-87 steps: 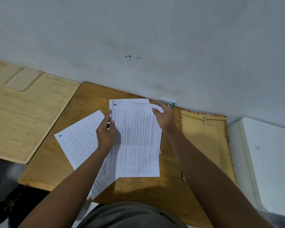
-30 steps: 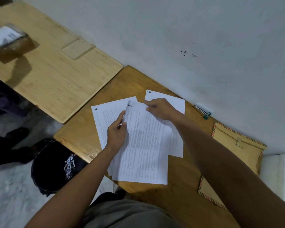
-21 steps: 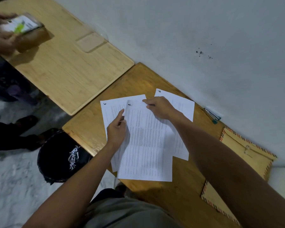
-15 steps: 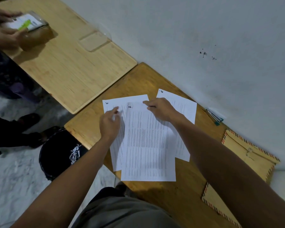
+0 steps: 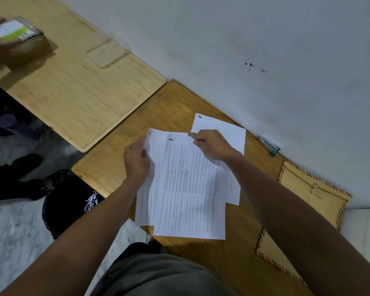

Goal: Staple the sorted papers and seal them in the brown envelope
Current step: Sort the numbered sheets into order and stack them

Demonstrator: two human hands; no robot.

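Note:
Several printed white sheets lie overlapped on the small wooden desk (image 5: 107,167). The top sheet (image 5: 190,189) carries a handwritten "1". My left hand (image 5: 137,161) grips the left edge of the sheet under it (image 5: 146,201), thumb on the paper. My right hand (image 5: 212,144) pinches the top edge of the top sheet. A third sheet (image 5: 229,133) pokes out beyond my right hand. The brown envelope (image 5: 303,193) with a striped border lies at the right, partly hidden by my right forearm. A stapler (image 5: 269,145) lies against the wall.
A lighter wooden desk (image 5: 73,90) adjoins at the left, where another person's hands hold a phone (image 5: 13,30). A black bag (image 5: 66,201) sits on the floor below the desk's left corner. The grey wall (image 5: 265,50) borders the desk's far side.
My left hand has shifted left to the edge of the lower sheet and drawn it under the top sheet. My right hand stays at the top edge.

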